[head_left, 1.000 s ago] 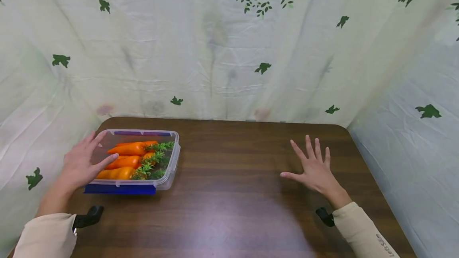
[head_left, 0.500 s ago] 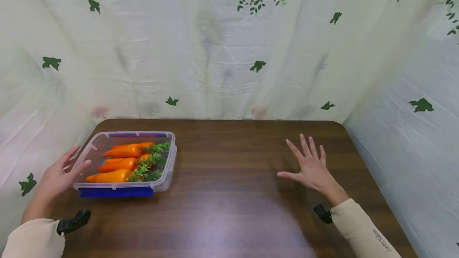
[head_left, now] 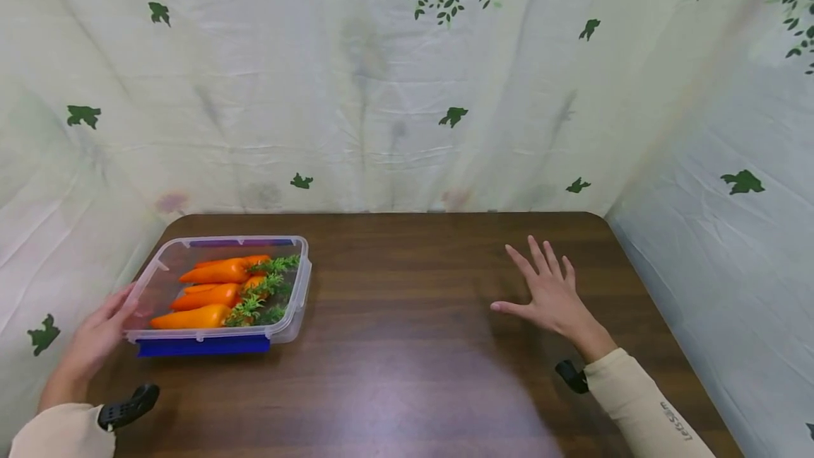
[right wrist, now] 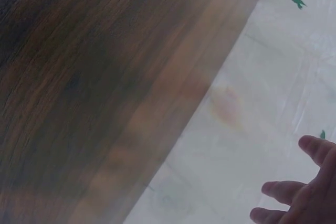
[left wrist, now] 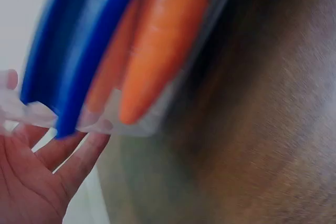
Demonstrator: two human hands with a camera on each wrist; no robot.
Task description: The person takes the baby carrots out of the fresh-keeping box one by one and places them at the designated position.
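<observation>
A clear plastic food container [head_left: 297, 309] with blue side flaps stands at the left of the table. Several orange carrots [head_left: 216, 271] with green leafy tops lie in it. My left hand [head_left: 95, 336] holds the container's left end, thumb at the rim; in the left wrist view its fingers [left wrist: 86, 156] meet the end wall below a blue flap [left wrist: 79, 40]. Over the table's right side, my right hand [head_left: 552, 302] is spread and touches nothing. Only part of that hand shows in the right wrist view.
The brown wooden table [head_left: 407, 345] has rounded far corners. A pale curtain [head_left: 331, 104] with green bird and leaf prints hangs behind it and along both sides. Black wrist devices [head_left: 129, 407] sit at both sleeves.
My left hand has moved from above the container, outward and down, to its left end and taken hold there. The right hand stays spread in much the same place.
</observation>
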